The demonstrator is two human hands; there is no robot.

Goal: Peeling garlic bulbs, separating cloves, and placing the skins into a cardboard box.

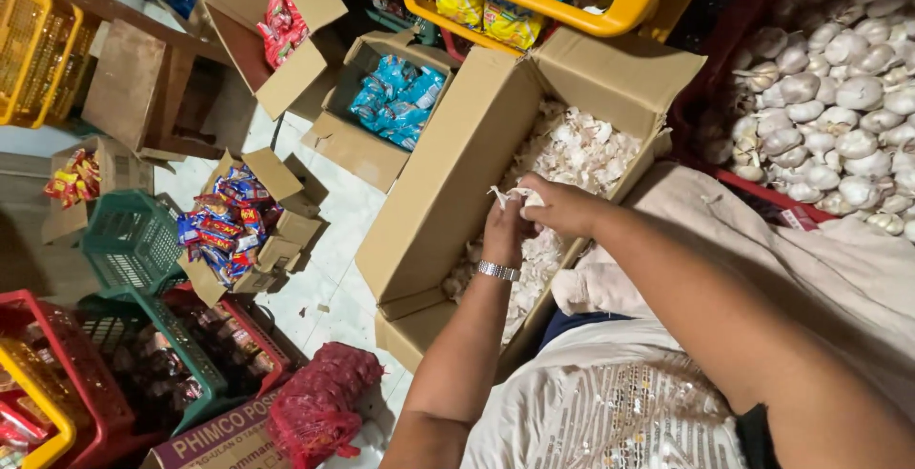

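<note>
The floor [334, 212] is pale tile, and it is crowded with open cardboard boxes and plastic baskets full of snack packets. A big cardboard box [448, 173] sits open in front of the person, and it holds a heap of thin white garlic skins [572, 150]. Both hands meet over this box. The left hand [505, 231] wears a silver watch [498, 271] on the wrist, and its fingers are curled shut around a garlic bulb [519, 197]. The right hand [567, 207] comes from the other side, and its fingers pinch the same bulb at the top, where a bit of papery skin sticks out. Most of the bulb is hidden by the hands. It looks small and light, hard and bumpy inside, with a dry skin that would tear and flake off easily. A good place to hold it is round the fat middle, while the loose skin is pinched at the tip. To the right, a red crate [762, 193] holds a big pile of whole garlic [839, 97], round and white with a dull, papery look. A red mesh bag [319, 402] lies on the floor near a green basket [129, 235]. A soft beige cloth [810, 259] covers the person's lap.
</note>
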